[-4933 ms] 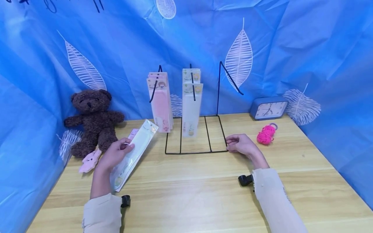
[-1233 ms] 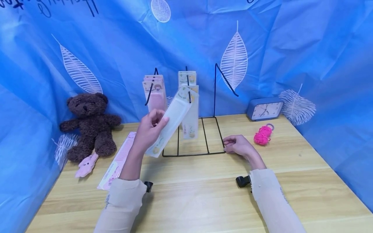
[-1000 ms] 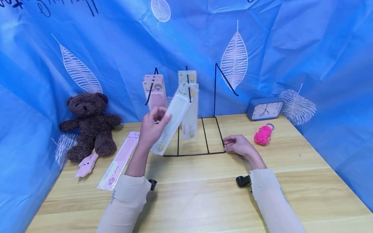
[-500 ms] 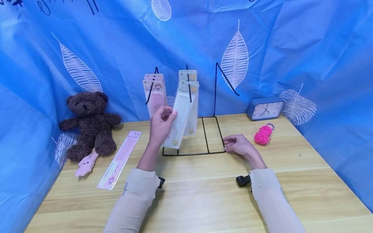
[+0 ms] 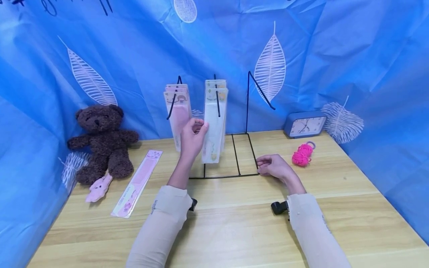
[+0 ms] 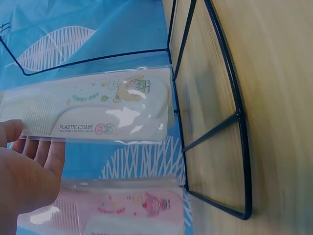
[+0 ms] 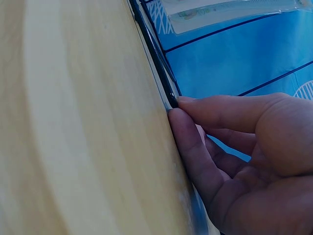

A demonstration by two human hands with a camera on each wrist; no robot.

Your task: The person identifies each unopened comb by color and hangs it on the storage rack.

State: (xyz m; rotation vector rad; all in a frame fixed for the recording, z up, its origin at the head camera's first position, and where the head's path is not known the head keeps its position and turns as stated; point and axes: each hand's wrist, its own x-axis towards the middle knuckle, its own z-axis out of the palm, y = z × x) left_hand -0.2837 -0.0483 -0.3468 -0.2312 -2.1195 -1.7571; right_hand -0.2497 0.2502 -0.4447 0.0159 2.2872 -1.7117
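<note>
My left hand [image 5: 193, 136] pinches the left edge of a packaged white comb [image 5: 212, 143] between thumb and fingers. The comb hangs nearly upright on the middle hook, in front of others like it; the left wrist view shows "PLASTIC COMB" on its sleeve [image 6: 98, 107]. To its left, several packaged pink combs [image 5: 177, 111] hang from the left hook. My right hand [image 5: 273, 165] grips the front right corner of the black wire display rack [image 5: 236, 156]; in the right wrist view, thumb and finger pinch its base wire [image 7: 164, 81]. The rack's right hook [image 5: 263, 93] is bare.
Another packaged pink comb [image 5: 137, 186] lies flat on the table left of the rack. A brown teddy bear [image 5: 104, 141] with a small pink toy [image 5: 99, 189] sits at the left. At back right are a blue clock [image 5: 305, 124] and pink yarn [image 5: 302, 155].
My left hand lifted the white comb off the table beside the pink one and brought it right onto the middle hook. The comb swung from slanted to nearly upright. My right hand stayed at the rack corner.
</note>
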